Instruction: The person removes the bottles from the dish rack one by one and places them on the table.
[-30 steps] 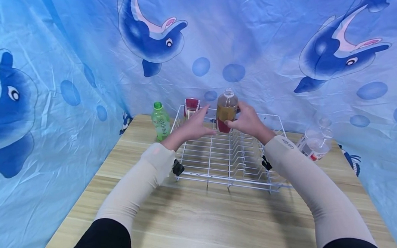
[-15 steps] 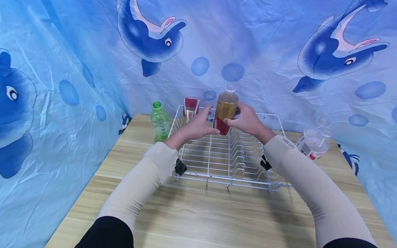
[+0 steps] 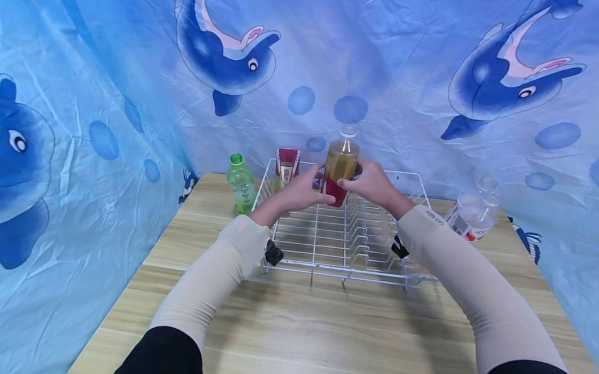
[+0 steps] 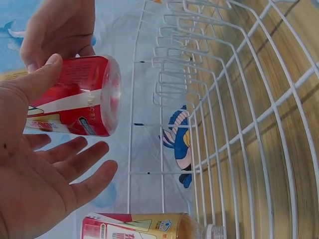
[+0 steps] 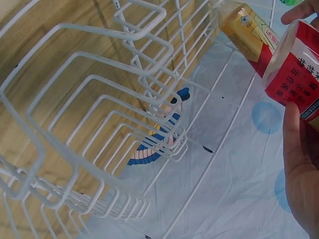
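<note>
My right hand (image 3: 373, 184) grips a red-and-gold plastic bottle (image 3: 341, 164) above the white wire dish rack (image 3: 317, 244). The bottle leans slightly, its clear neck upward. My left hand (image 3: 299, 190) is at the bottle's left side. In the left wrist view, its thumb lies against the red part, and the other fingers spread out below the bottle (image 4: 92, 97). The right wrist view shows the right thumb on the red label (image 5: 299, 72). A similar bottle (image 3: 287, 166) stands neck down in the rack's back left corner.
A green bottle (image 3: 241, 184) stands on the wooden table (image 3: 292, 333) left of the rack. Clear plastic bottles (image 3: 473, 213) stand at the right. Upright wire prongs (image 5: 99, 99) line the rack's right half. A blue dolphin curtain (image 3: 397, 62) hangs behind.
My left hand has moved right, up to the bottle, and its thumb has come onto it. The bottle has tipped slightly, its base shifting down; the right hand still holds it.
</note>
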`<move>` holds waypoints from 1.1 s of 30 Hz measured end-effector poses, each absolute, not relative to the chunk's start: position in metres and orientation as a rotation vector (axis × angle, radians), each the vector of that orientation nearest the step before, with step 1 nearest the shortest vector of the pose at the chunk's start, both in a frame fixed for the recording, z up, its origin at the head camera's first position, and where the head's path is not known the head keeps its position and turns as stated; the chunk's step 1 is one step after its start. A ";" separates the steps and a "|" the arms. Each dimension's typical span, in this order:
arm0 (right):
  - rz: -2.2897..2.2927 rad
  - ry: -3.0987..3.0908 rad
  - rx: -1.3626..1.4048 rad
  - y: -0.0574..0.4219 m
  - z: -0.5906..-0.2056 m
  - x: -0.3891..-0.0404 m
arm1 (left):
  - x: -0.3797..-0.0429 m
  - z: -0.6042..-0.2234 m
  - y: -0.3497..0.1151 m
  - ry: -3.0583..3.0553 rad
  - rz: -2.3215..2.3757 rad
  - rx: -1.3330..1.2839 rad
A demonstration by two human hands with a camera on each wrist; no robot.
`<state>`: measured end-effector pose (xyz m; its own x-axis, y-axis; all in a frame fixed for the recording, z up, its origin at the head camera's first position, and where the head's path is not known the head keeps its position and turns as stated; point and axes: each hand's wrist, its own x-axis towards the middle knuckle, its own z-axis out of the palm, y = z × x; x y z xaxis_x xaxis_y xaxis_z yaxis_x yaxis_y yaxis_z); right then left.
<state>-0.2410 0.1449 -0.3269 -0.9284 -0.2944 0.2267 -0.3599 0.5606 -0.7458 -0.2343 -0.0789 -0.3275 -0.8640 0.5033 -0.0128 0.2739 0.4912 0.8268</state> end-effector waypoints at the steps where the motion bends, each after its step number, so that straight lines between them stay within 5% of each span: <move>1: 1.322 -2.710 0.563 0.145 -0.327 -0.240 | -0.234 -0.327 -0.079 2.476 1.312 0.665; 33: 1.314 -2.783 0.700 0.155 -0.321 -0.211 | -0.229 -0.341 -0.075 2.411 1.353 0.699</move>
